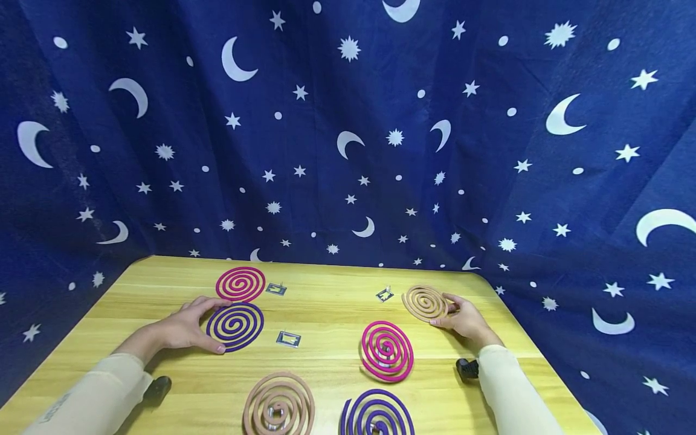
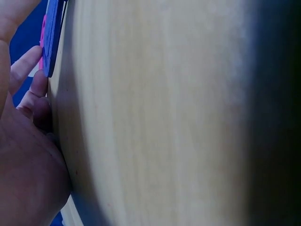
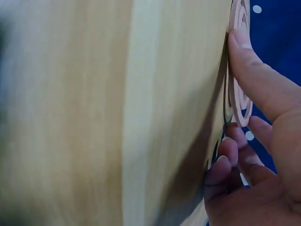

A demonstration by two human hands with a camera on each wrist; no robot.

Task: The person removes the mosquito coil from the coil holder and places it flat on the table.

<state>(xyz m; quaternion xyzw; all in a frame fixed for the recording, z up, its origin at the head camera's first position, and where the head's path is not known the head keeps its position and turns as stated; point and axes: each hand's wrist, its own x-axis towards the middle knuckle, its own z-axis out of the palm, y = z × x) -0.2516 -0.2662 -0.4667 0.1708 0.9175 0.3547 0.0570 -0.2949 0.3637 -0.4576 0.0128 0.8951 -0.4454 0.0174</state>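
Note:
In the head view my left hand (image 1: 187, 326) holds a purple mosquito coil (image 1: 235, 326) by its left side, the thumb at the near edge and the fingers at the far edge. The coil's edge (image 2: 54, 42) shows at the top left of the left wrist view. On the right, a tan mosquito coil (image 1: 425, 303) is pinched at its right edge by my right hand (image 1: 467, 317). It tilts slightly, and the right wrist view has the thumb along the coil's rim (image 3: 238, 101) with several fingers below. A pink coil (image 1: 240, 284) lies just beyond the purple one.
Small metal coil stands lie at the back left (image 1: 276, 289), at the centre left (image 1: 288, 339) and at the back right (image 1: 385, 294). Nearer me, a pink coil (image 1: 387, 351), a tan coil (image 1: 279, 403) and a purple coil (image 1: 377, 417) sit over metal stands on the wooden table (image 1: 331, 302).

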